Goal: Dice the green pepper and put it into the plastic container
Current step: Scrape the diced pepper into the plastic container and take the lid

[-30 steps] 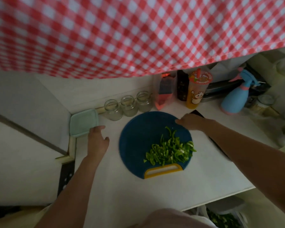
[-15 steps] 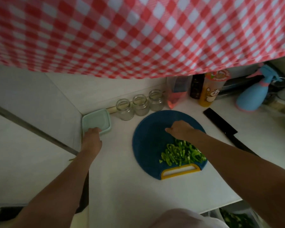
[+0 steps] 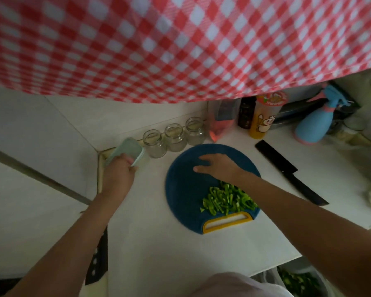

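Gripping the plastic container (image 3: 126, 150) by its near edge, our left hand (image 3: 118, 174) held it tilted just beside the glass jars (image 3: 174, 137); its fingers appeared curled round the rim, though blur hid detail. Our right hand (image 3: 219, 167) rested flat on the blue cutting board (image 3: 184, 189), fingers loosely spread. The diced green pepper (image 3: 227, 199) lay heaped on the board's near right part.

Red-and-white checked cloth (image 3: 180, 43) hanging across top. Three clear glass jars (image 3: 175, 137) in row along back edge. Right of them: dark bottle (image 3: 246, 114), orange cartoon-printed plastic cup (image 3: 265, 118), light-blue pink-trimmed spray bottle (image 3: 315, 123).
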Motion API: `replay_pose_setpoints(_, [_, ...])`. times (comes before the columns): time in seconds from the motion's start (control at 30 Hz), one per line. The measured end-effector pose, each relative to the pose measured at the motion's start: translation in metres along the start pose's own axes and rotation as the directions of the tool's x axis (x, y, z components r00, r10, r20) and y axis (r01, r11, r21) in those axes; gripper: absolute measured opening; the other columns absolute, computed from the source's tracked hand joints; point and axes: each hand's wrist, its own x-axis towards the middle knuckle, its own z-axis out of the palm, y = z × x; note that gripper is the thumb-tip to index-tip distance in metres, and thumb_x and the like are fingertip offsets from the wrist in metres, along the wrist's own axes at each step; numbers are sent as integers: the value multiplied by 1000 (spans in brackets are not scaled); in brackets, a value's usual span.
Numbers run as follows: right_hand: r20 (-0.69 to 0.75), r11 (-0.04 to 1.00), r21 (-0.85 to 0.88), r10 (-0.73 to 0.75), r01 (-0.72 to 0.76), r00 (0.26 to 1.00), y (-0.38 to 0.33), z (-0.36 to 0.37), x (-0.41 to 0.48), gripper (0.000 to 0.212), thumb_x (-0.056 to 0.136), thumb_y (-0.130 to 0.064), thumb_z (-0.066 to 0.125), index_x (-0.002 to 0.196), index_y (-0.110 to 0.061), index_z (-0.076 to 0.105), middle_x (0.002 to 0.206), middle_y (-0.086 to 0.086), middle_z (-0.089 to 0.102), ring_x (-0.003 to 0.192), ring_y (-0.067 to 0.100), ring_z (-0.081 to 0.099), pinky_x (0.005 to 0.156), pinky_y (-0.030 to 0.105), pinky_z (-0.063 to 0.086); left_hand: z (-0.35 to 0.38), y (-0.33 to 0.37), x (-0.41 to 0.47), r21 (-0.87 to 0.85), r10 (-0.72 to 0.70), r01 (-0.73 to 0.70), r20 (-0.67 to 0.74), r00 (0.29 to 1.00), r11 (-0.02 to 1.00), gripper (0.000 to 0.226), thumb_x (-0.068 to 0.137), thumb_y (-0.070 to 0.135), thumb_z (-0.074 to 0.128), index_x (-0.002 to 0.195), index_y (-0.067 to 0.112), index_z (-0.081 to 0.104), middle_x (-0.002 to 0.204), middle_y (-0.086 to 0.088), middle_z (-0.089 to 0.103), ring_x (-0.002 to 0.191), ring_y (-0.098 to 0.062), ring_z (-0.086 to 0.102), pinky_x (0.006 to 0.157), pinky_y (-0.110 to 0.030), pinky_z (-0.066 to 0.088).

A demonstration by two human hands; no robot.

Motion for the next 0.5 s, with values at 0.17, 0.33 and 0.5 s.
replay_pose_setpoints(0.17, [246, 858, 514, -151, 3, 957, -23, -17, -35, 99, 78, -43, 73, 150, -41, 5, 159, 0, 14, 143, 17, 24, 103, 34, 44, -31, 68, -47, -327, 79, -40, 105, 991, 944, 15, 78, 13, 73, 87, 14, 61, 82, 2, 62, 73, -14, 57, 67, -21, 43])
replay_pose_setpoints(0.33, [77, 781, 572, -358, 253, 931, -23, -38, -62, 123, 61, -46, 84, 146, -50, -6, 155, -17, 11, 142, 11, 23, 112, 47, 34, -38, 106, -68, -587, 191, 42, 329, 925, 808, 22, 71, 6, 77, 79, 18, 61, 81, 2, 67, 74, -8, 63, 68, -17, 50])
replay_pose_setpoints(0.5, [-69, 804, 376, -471, 460, 879, -26, -58, -87, 131, 55, -38, 91, 145, -53, -4, 155, -17, 6, 145, 9, 13, 114, 47, 31, -28, 130, -81, -603, 248, 49, 399, 883, 796, 29, 67, -2, 79, 82, 13, 59, 85, -2, 69, 80, -12, 68, 71, -20, 53])
